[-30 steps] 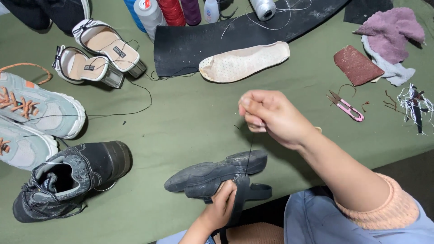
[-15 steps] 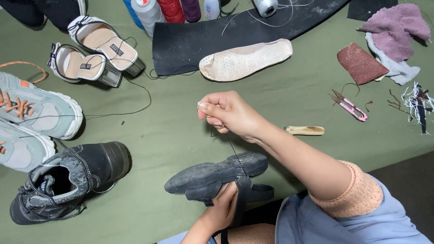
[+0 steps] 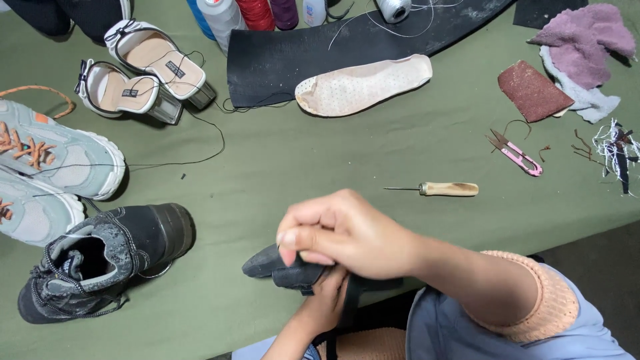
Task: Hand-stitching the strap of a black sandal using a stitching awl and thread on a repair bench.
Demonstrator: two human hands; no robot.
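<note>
Head view: right hand pinches over dark shoe, left hand grips it underneath; thread could snag.

Dark grey suede shoe at near table edge, between left hand below and right hand above. Black leather boot to its left. Wooden-handled awl beyond, right; pink thread snips farther right. Perforated beige insole behind, on black rubber sheet.

- Right hand hovers low near the body, fingers curled and pinched, forearm crossing in from the right.
- Left hand sits beneath it, fingers gripping upward.
</note>
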